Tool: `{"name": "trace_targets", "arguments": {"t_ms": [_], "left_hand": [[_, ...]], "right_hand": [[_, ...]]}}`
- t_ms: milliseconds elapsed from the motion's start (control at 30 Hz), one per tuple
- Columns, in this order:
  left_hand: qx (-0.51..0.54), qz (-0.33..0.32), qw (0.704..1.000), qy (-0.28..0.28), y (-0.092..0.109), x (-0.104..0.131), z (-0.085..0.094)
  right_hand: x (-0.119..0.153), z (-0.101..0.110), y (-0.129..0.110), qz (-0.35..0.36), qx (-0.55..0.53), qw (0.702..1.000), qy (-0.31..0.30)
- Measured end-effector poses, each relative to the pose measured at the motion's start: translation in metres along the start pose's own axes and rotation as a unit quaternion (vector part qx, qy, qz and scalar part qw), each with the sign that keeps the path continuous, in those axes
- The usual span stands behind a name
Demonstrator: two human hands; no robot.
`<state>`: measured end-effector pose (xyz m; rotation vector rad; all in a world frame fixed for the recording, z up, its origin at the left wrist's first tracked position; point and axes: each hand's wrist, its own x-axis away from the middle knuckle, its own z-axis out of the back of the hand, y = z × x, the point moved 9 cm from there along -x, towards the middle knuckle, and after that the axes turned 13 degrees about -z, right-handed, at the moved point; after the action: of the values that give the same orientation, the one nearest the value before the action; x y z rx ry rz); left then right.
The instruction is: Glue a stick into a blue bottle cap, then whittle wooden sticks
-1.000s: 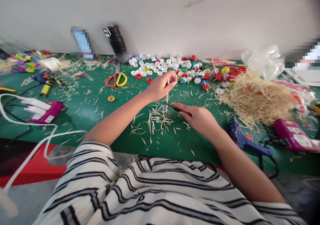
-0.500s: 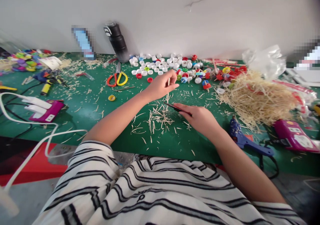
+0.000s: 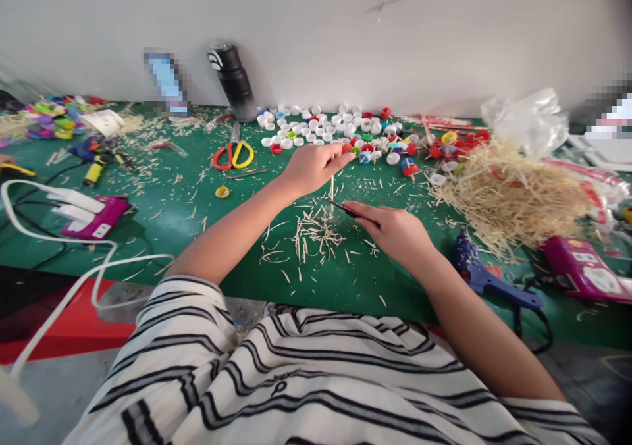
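My left hand (image 3: pixel 312 168) pinches the upper end of a thin wooden stick (image 3: pixel 332 187) that points down toward the table. Its fingers partly cover the top of the stick. In my right hand (image 3: pixel 399 233) is a small dark knife (image 3: pixel 344 209), its blade pointing left and lying against the lower part of the stick. Beneath both hands, pale wood shavings (image 3: pixel 316 233) lie in a loose heap on the green table (image 3: pixel 340 293).
Bottle caps (image 3: pixel 320 132) spread behind my hands. Scissors (image 3: pixel 234 155) and a black bottle (image 3: pixel 232 83) stand left of them. A pile of thin wooden sticks (image 3: pixel 518 191), a blue glue gun (image 3: pixel 488 277) and a purple power strip (image 3: pixel 585 267) are on the right.
My left hand has lowered slightly and its fingers have closed in more over the stick. The knife still meets the stick's lower part; my right hand has hardly moved.
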<state>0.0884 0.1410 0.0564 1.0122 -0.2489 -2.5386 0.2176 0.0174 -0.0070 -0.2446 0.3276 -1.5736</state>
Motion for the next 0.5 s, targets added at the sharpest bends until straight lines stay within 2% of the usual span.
{"name": "trace_targets", "arguments": {"t_ms": [100, 233, 500], "left_hand": [[-0.006, 0.001, 1.0, -0.003, -0.002, -0.001, 0.001], [0.005, 0.0, 1.0, -0.008, -0.003, -0.002, 0.001], [0.036, -0.012, 0.999, -0.029, -0.009, -0.006, -0.003]], "right_hand": [[0.001, 0.004, 0.0, -0.006, 0.036, 0.999, 0.028], [0.003, 0.01, 0.001, -0.003, 0.026, 0.999, 0.041], [-0.012, 0.005, -0.002, -0.03, -0.005, 1.0, -0.003]]}}
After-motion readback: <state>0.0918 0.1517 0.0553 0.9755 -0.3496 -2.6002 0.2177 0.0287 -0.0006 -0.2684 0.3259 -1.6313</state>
